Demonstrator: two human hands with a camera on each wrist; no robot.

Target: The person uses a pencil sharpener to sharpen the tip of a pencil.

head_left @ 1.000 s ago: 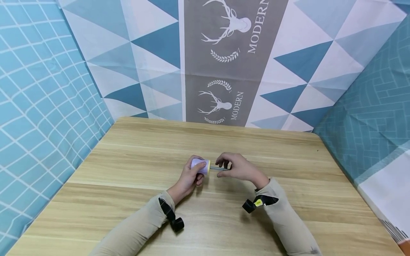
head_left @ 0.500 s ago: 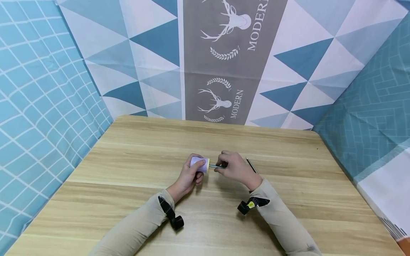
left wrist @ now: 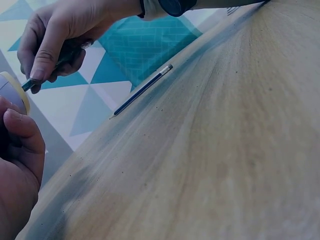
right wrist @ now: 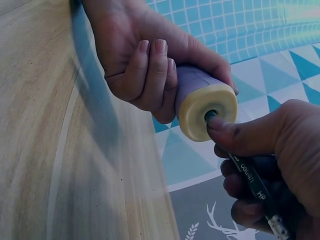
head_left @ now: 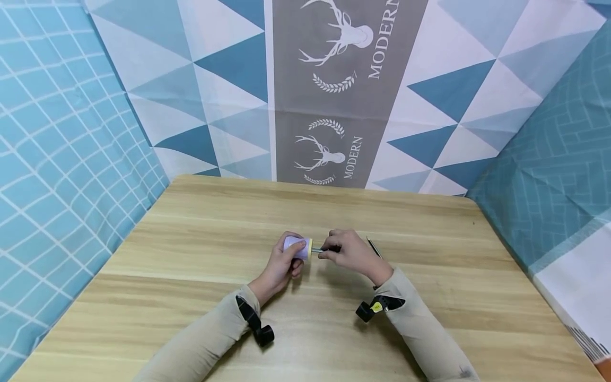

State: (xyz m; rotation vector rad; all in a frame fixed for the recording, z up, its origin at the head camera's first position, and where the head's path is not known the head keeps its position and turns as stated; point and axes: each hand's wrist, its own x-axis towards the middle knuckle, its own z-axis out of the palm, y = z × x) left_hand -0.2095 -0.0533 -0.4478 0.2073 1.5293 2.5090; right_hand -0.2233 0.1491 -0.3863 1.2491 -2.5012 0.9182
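Note:
My left hand grips a purple pencil sharpener with its fingers and thumb wrapped round the body. The sharpener lies on its side in the air, its cream-yellow end facing right. A dark green pencil marked HP sits with its front end in the hole of that end; the tip is hidden inside. Close beside the hole, my right hand pinches the pencil between thumb and fingers. The metal band at the pencil's rear shows beneath the hand in the right wrist view.
A second pencil with a white eraser end lies on the wooden table, just beyond the right wrist. Patterned cloth hangs behind the table and along both sides.
My right hand's fingers were spread round the pencil a second ago; now they pinch it, nearer the sharpener. The second pencil has come into sight past that hand. The left hand stays still.

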